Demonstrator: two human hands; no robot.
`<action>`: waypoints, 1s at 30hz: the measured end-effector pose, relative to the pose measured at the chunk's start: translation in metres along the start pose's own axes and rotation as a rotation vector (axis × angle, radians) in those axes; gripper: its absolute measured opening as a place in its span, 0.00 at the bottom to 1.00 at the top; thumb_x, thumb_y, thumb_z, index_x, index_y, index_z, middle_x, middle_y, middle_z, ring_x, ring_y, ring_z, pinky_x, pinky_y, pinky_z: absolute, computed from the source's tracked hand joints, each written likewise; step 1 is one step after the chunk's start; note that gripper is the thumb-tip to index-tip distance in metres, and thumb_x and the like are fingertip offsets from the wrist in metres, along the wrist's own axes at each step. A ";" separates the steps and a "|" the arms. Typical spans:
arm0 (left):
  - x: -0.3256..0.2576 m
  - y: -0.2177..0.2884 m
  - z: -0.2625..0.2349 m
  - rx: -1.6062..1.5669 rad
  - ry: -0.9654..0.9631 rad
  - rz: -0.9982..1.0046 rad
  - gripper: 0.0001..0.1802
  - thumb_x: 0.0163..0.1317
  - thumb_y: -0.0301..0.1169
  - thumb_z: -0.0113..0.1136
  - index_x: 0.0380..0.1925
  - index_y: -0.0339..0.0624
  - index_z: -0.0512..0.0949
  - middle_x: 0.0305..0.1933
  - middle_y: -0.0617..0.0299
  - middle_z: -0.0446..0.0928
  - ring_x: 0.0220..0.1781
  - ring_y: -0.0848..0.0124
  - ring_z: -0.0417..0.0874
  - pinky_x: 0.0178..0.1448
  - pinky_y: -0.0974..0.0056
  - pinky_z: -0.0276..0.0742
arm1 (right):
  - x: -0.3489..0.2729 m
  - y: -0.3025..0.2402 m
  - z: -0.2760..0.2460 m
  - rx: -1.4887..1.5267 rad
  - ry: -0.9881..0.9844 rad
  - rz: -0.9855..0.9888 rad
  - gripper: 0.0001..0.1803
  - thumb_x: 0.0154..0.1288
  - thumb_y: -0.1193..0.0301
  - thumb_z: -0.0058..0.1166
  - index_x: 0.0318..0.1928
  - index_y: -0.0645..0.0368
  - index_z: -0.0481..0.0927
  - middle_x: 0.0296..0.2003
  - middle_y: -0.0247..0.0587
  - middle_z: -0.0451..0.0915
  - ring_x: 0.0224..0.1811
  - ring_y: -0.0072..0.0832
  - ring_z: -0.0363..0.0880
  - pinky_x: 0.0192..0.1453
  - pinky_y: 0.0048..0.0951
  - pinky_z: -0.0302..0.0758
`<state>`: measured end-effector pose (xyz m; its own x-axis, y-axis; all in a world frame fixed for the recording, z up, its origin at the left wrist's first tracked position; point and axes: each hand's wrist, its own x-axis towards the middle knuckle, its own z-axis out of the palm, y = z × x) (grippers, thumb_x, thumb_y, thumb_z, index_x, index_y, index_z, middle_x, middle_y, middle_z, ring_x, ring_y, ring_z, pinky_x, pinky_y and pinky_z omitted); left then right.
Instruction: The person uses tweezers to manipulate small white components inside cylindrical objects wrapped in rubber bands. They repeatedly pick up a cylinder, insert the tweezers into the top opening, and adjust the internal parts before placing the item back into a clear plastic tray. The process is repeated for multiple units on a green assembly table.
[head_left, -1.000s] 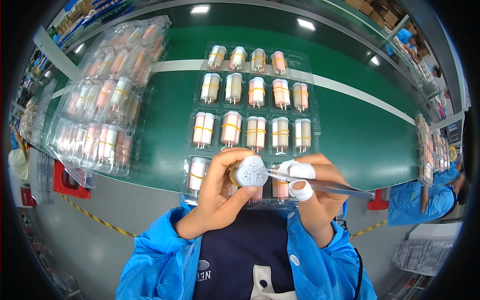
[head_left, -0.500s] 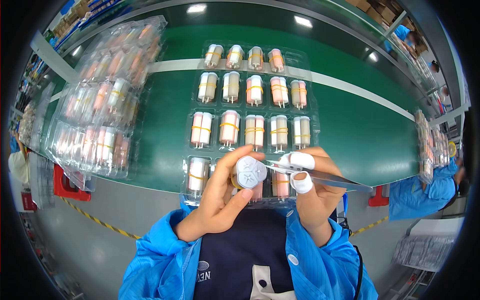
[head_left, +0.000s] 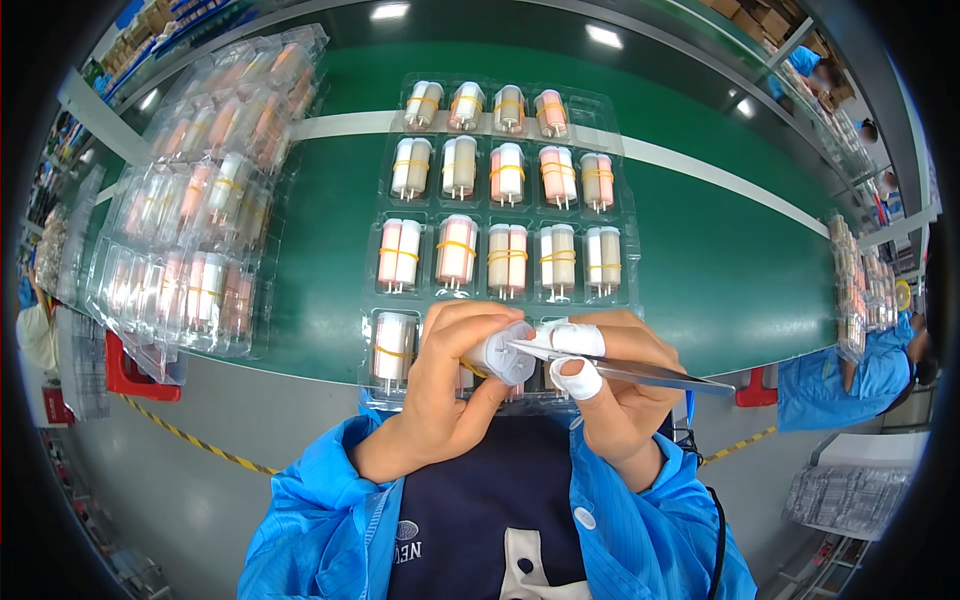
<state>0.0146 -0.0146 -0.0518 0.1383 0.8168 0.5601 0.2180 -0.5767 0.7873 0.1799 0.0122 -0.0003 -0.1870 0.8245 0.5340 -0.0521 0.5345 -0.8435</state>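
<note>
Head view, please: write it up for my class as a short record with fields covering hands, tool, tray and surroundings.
Left hand: holds a grey-capped bundle
Right hand: holds metal tweezers; white wraps worn
Tweezer tips: at the capped end; contact unclear
Clear tray: yellow-banded bundles; far row four, next two rows five each; near row partly hidden
Surface: green table
Left side: stacked loaded trays

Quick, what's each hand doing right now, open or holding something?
Left hand: closed around a bundle of tubes with a pale grey end.
Right hand: closed on metal tweezers, tips at that grey end.
</note>
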 end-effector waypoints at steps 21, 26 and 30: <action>0.001 -0.003 -0.001 0.113 0.024 0.061 0.25 0.53 0.18 0.59 0.51 0.35 0.63 0.51 0.45 0.71 0.51 0.59 0.71 0.55 0.59 0.67 | -0.001 0.005 -0.002 -0.013 -0.035 -0.004 0.09 0.52 0.81 0.61 0.36 0.67 0.82 0.31 0.49 0.82 0.29 0.28 0.82 0.30 0.23 0.77; -0.001 -0.003 0.005 0.037 0.105 0.041 0.31 0.40 0.12 0.57 0.50 0.36 0.68 0.50 0.47 0.73 0.48 0.53 0.73 0.52 0.55 0.68 | -0.001 0.003 -0.003 -0.021 -0.040 0.022 0.08 0.51 0.80 0.61 0.35 0.67 0.82 0.30 0.49 0.82 0.28 0.28 0.82 0.30 0.23 0.77; 0.001 -0.001 0.004 0.040 0.097 0.042 0.30 0.40 0.13 0.57 0.50 0.36 0.68 0.49 0.47 0.73 0.47 0.52 0.73 0.52 0.55 0.68 | 0.000 0.003 -0.003 -0.012 -0.040 0.016 0.08 0.51 0.80 0.61 0.35 0.67 0.82 0.30 0.50 0.82 0.29 0.29 0.83 0.30 0.23 0.78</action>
<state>0.0185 -0.0135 -0.0534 0.0546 0.7856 0.6164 0.2524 -0.6081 0.7527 0.1829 0.0137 -0.0026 -0.2271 0.8251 0.5173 -0.0366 0.5236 -0.8512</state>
